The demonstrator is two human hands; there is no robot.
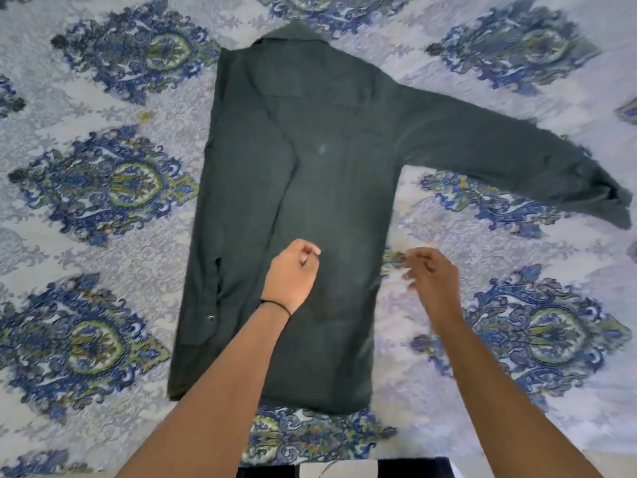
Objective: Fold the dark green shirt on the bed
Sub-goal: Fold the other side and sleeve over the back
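Both forearms extended forward, left hand [291, 274] loosely curled, right hand [432, 274] blurred, fingers half-bent.

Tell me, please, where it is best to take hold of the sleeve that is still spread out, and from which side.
Probably at the cuff of the outstretched sleeve, coming from the right with the right hand. The cuff is the sleeve's free end, farthest from the shirt, so lifting it there lets the whole sleeve swing over the body.

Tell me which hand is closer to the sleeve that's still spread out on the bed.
Right. The right hand hovers off the shirt's right edge, below the outstretched sleeve. The left hand is over the shirt's middle, farther away.
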